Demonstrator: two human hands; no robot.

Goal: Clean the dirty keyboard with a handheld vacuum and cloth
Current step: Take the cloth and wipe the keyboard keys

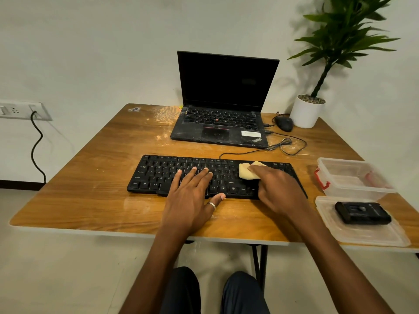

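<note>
A wooden table (90, 200) fills the middle of the frame. A black keyboard (158, 175) lies at its centre, with an open laptop (217, 123) above it. A mouse (283, 123) and a white plant pot (305, 114) stand at upper right. At the right edge sit a clear plastic box (351, 189) and, below it, a lid (362, 236). A cable (284, 142) loops right of the laptop, and pale dust (167, 116) lies left of it.

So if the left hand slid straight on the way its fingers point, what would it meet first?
The left hand lies flat on the keyboard; beyond the keyboard's far edge it would probably meet the laptop's front edge.
</note>
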